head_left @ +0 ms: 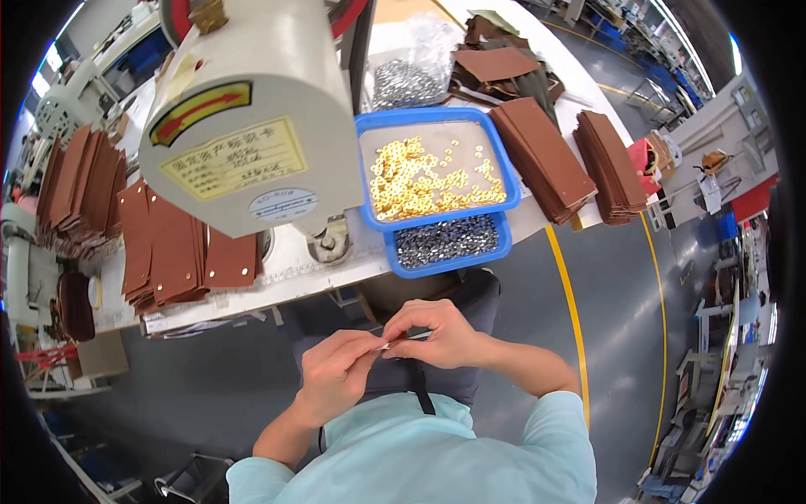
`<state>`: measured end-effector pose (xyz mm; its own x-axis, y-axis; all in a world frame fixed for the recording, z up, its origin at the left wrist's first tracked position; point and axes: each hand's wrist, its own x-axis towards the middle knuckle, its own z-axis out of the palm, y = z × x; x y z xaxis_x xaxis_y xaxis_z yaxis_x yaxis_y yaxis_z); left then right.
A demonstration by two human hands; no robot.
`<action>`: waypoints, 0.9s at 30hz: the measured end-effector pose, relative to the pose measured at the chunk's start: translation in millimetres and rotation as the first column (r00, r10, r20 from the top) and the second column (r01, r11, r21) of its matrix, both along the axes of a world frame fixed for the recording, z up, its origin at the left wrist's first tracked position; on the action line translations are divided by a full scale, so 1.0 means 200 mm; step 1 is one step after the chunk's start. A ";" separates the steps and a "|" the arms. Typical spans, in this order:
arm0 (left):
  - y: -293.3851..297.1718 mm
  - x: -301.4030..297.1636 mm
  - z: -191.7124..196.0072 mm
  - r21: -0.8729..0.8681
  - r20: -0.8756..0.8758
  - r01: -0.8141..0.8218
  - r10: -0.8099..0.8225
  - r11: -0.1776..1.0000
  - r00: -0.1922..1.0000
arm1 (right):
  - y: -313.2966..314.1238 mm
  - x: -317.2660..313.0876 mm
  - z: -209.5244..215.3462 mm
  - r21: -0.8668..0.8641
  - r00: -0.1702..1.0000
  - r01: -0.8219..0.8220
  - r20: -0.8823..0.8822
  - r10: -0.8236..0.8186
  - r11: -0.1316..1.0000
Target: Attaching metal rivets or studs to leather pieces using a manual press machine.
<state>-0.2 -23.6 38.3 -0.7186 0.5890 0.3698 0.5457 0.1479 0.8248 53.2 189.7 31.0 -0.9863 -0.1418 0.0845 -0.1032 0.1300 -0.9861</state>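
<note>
My left hand [336, 370] and my right hand [438, 332] meet in my lap, below the table edge. Between their fingertips they pinch a small thin pale piece [399, 341]; what it is I cannot tell. A dark strap [418, 388] hangs down under the hands over my light blue shirt. Above them, on the table, a blue tray of small gold rings [424, 178] stands beside a blue tray of small silver parts [449, 242]. The cream head of a press machine [252, 118] looms over the white table [277, 281].
Stacks of brown leather pieces lie at the left [172, 244] and right [546, 160] of the table. A clear bag of silver parts [407, 80] sits at the back. Yellow floor lines [571, 311] run along the grey floor on the right.
</note>
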 end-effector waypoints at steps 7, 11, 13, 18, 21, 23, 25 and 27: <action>0.08 -0.01 0.05 -0.106 0.174 -0.033 0.051 0.994 0.983 | -0.05 -0.02 -0.06 0.242 0.918 0.189 -0.387 -0.084 0.952; 0.08 -0.04 0.06 -0.271 0.086 0.018 0.005 0.962 0.996 | -0.05 -0.01 -0.09 0.281 0.925 0.198 -0.372 -0.084 0.939; 0.09 -0.05 0.06 -0.268 0.051 0.027 -0.013 0.963 0.999 | -0.04 -0.01 -0.09 0.297 0.903 0.207 -0.426 -0.064 0.932; 0.09 -0.06 -0.01 -0.219 -0.013 0.070 -0.074 0.973 0.997 | -0.04 -0.01 -0.12 0.292 0.871 0.253 -0.483 -0.086 0.922; 0.09 -0.08 -0.03 -0.241 0.022 0.092 -0.089 0.966 0.996 | -0.04 0.00 -0.16 0.276 0.871 0.264 -0.480 -0.105 0.924; 0.08 -0.07 -0.05 -0.225 0.099 0.101 -0.080 0.969 0.992 | -0.05 0.00 -0.17 0.265 0.884 0.246 -0.456 -0.103 0.933; 0.07 -0.08 -0.04 -0.208 0.274 0.123 -0.063 0.970 0.960 | -0.05 0.00 -0.17 0.217 0.946 0.194 -0.298 -0.124 0.957; 0.06 -0.10 -0.01 -0.165 0.463 0.124 -0.034 0.979 0.886 | -0.01 0.02 -0.15 0.102 0.996 0.083 0.031 -0.086 0.991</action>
<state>-20.3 -12.0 37.1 -0.7289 0.6762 -0.1075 0.1328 0.2935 0.9467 57.2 188.1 1.4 -0.9972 -0.0637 0.0389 -0.0529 0.2353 -0.9705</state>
